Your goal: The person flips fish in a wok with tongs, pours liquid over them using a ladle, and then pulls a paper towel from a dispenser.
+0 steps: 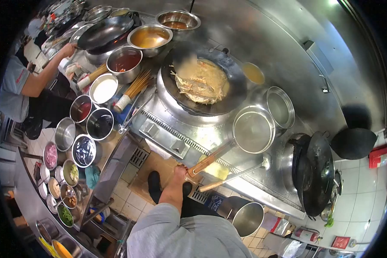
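My left hand (180,171) is closed at the front edge of the stove, right beside the end of a wooden handle. That handle belongs to a round fine-mesh strainer (253,130) lying on the steel stove top. What the fingers hold, if anything, cannot be made out. My right hand is out of view. A ladle (244,174) with a wooden handle rests on the stove near the strainer, its handle end jutting over the edge. Farther back, a large wok (238,92) holds fried-looking fish (200,88) in cloudy yellowish liquid, with a blurry, steam-like patch above it.
Steel bowls of liquid (149,38) and bamboo brushes (135,88) stand left of the wok. Ingredient bowls (84,150) line the left counter. Another wok (318,176) leans at right; a steel pot (248,219) stands below. A co-worker's hand (67,50) holds a pan (105,33).
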Demonstrator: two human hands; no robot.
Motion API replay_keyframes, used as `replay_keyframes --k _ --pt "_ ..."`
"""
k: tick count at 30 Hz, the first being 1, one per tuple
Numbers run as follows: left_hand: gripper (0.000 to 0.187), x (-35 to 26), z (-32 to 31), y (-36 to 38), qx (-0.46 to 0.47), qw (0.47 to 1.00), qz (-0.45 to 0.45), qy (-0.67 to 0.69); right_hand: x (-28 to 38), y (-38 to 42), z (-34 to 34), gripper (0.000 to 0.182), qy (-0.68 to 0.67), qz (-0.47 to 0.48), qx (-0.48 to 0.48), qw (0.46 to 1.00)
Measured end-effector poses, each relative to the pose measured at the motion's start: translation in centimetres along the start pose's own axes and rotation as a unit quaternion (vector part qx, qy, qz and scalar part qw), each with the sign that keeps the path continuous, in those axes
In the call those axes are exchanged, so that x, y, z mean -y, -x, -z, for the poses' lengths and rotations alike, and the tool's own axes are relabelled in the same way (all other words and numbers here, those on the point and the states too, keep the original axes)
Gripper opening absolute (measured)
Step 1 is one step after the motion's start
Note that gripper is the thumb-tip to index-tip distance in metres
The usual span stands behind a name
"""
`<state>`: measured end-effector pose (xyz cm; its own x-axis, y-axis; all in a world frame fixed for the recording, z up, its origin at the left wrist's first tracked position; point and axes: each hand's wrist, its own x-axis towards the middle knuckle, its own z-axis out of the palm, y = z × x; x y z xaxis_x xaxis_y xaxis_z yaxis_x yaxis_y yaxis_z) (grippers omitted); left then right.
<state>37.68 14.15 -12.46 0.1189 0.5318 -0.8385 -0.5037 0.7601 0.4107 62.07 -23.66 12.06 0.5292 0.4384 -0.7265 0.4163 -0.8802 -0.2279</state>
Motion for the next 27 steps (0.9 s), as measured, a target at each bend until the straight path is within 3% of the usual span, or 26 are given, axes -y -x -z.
replay_keyframes --k 12,20,27 --pt "0.012 1.0 0.1 -1.8 -0.012 0.975 0.050 0.217 -0.2 -0.3 0.8 0.025 0.023 0.000 0.007 1.000" --pt "0.019 1.7 1.0 -4.2 0.011 0.914 0.135 0.383 -0.6 0.6 0.5 0.026 0.035 -0.001 0.002 0.999" --pt "0.017 0.5 -0.2 -1.9 -0.014 0.921 0.119 0.370 -3.4 1.0 0.1 0.027 0.069 0.042 -0.001 0.997"
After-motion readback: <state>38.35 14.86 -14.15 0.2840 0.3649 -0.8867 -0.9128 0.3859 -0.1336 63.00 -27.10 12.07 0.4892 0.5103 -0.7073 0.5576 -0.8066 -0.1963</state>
